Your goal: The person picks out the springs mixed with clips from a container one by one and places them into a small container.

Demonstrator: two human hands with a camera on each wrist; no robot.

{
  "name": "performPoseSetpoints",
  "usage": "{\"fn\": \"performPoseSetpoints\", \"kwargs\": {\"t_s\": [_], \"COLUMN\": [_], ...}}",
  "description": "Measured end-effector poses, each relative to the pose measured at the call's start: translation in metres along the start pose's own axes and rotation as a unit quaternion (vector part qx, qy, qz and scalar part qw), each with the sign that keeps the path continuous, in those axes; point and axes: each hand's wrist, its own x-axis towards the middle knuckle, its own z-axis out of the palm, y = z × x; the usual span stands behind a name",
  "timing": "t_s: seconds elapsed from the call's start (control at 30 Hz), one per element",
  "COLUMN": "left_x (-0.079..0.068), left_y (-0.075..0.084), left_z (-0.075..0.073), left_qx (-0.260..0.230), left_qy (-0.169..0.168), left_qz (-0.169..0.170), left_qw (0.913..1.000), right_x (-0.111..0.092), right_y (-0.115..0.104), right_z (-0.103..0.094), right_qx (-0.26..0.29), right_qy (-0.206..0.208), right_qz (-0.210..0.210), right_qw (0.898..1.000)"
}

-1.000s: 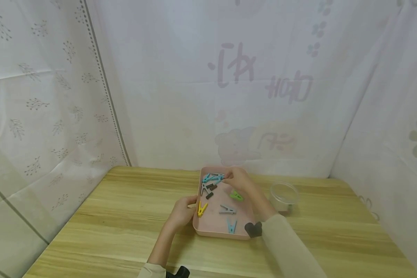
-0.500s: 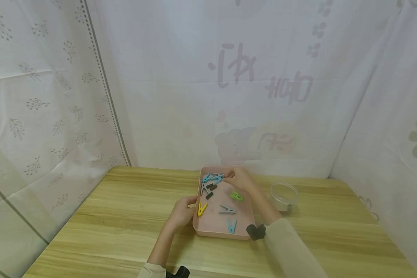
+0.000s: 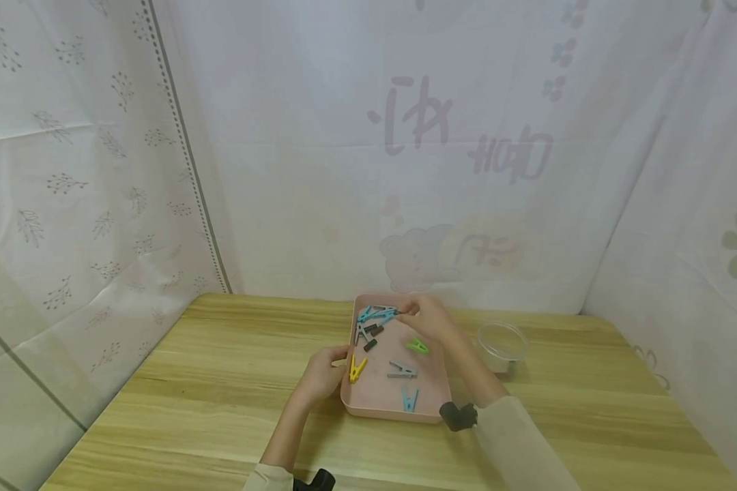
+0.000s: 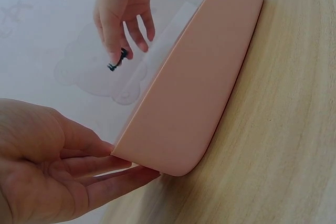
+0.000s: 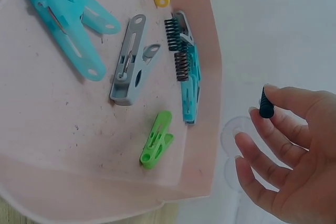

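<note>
My left hand (image 3: pixel 324 374) grips the left side of a pink tray (image 3: pixel 381 395), thumb at the rim and fingers lower on the wall. Between thumb and fingertips my right hand (image 3: pixel 428 319) pinches a small dark coil spring (image 5: pixel 266 104), raised near the tray's far end. Inside the tray lie a yellow clothespin (image 3: pixel 356 369), a green clothespin (image 3: pixel 417 346), a grey clothespin (image 3: pixel 402 370) and a light blue clothespin (image 3: pixel 409 400). More blue clothespins (image 3: pixel 377 315) crowd the far left corner, beside loose dark springs (image 5: pixel 172 34).
To the right of the tray a clear round container (image 3: pixel 502 344) stands on the wooden table (image 3: pixel 233 382). A patterned white curtain (image 3: pixel 295 204) hangs behind the table and along both sides.
My right hand has shifted slightly to the right, its wrist and forearm too, still pinching the spring. The left hand and the tray have stayed put.
</note>
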Motion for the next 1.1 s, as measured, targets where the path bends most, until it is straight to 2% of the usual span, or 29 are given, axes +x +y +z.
{"fn": "performPoseSetpoints", "kwargs": {"t_s": [0.33,0.63,1.1], "left_x": [0.0,-0.001,0.0], "left_y": [0.001,0.0,-0.001], "left_z": [0.0,-0.001,0.0], "left_qx": [-0.003,-0.008,0.013], "left_qy": [0.004,0.001,0.004], "left_qz": [0.005,0.005,0.006], "left_qw": [1.0,1.0,0.9999], "right_x": [-0.004,-0.012,-0.027], "right_y": [0.002,0.0,-0.003], "right_z": [0.0,-0.002,0.0], "right_qx": [-0.006,0.0,0.006], "right_qy": [0.016,0.024,0.047], "right_qz": [-0.016,0.002,0.027], "right_qw": [1.0,1.0,0.999]}}
